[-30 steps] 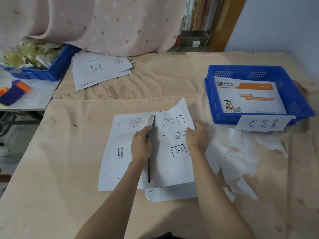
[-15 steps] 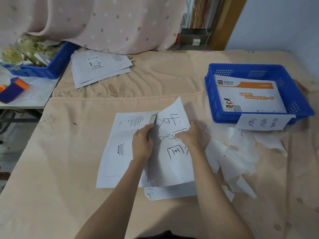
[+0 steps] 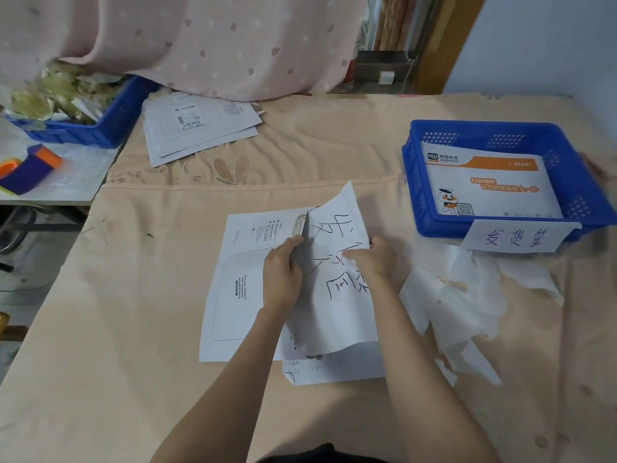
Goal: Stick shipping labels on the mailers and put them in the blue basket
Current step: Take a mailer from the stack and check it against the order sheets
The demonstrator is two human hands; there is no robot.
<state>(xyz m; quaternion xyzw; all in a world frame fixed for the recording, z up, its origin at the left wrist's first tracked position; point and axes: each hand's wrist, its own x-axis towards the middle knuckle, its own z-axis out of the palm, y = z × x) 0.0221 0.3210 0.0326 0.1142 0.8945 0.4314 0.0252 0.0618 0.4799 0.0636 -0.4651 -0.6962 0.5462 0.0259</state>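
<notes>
Two hands meet at the mailer [image 3: 230, 289] I see flat on the cloth: left hand [image 3: 281, 279] pinches the handwritten sheet [image 3: 334, 295] at its lifted edge, right hand [image 3: 374, 260] holds it from the other side, fingertips hidden. Basket [image 3: 414, 182] sits right of the mailer, another mailer inside.

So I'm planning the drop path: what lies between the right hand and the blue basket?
In the head view, crumpled white backing papers lie on the cloth between the right hand and the blue basket, just below its handwritten sign.
</notes>
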